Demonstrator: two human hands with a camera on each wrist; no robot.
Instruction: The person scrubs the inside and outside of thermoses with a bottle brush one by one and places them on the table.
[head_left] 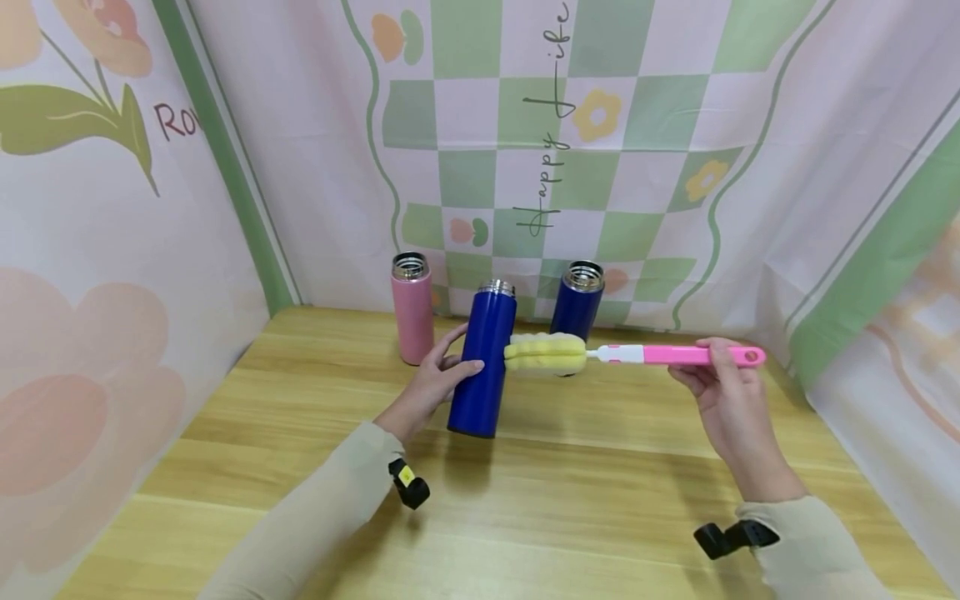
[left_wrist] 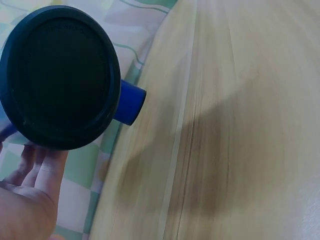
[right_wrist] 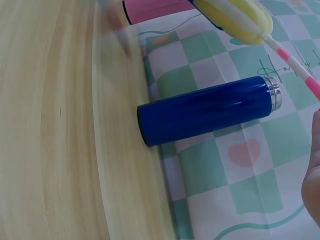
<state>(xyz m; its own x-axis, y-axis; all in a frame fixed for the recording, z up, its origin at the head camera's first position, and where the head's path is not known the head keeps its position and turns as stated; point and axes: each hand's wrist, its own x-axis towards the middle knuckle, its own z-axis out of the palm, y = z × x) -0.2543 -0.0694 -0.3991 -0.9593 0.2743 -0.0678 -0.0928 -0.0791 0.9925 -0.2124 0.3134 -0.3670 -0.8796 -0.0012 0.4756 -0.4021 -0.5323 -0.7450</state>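
My left hand point(head_left: 431, 385) grips a blue thermos flask point(head_left: 485, 358) round its side, thumb across the front. The flask leans slightly, its lidless steel mouth up, and its shadow falls on the table below. In the left wrist view its dark base point(left_wrist: 62, 75) faces the camera. Between thumb and fingers, my right hand point(head_left: 731, 408) holds a bottle brush by its pink handle point(head_left: 675, 356). The brush lies nearly level, and its yellow sponge head point(head_left: 547, 354) meets the flask's right side in the head view. In the right wrist view the sponge point(right_wrist: 245, 20) shows at the top.
A pink flask point(head_left: 413, 317) stands lidless at the back left of the wooden table point(head_left: 585, 500). Another blue flask point(head_left: 577, 302), also lidless, stands at the back behind the brush. A patterned cloth point(head_left: 465, 183) hangs along the table's rear edge, with more cloth at both sides.
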